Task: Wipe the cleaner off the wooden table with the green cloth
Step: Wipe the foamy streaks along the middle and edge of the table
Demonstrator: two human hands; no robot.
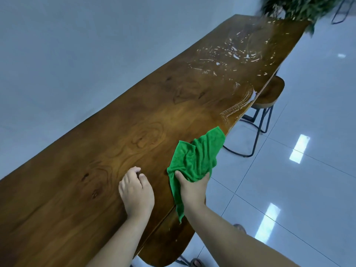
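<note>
A long wooden table (100,151) runs from the near left to the far right. White streaks and flecks of cleaner (235,54) cover its far part, with a wet smear (240,101) by the right edge. My right hand (192,189) grips a crumpled green cloth (198,157) at the table's right edge, part of it hanging over the side. My left hand (136,191) rests on the wood beside it, fingers curled, holding nothing.
A green plant (300,8) stands at the table's far end. A round wooden stool (269,93) on black metal legs is tucked under the right edge. A glossy white tiled floor (298,189) lies to the right, a pale wall (77,45) to the left.
</note>
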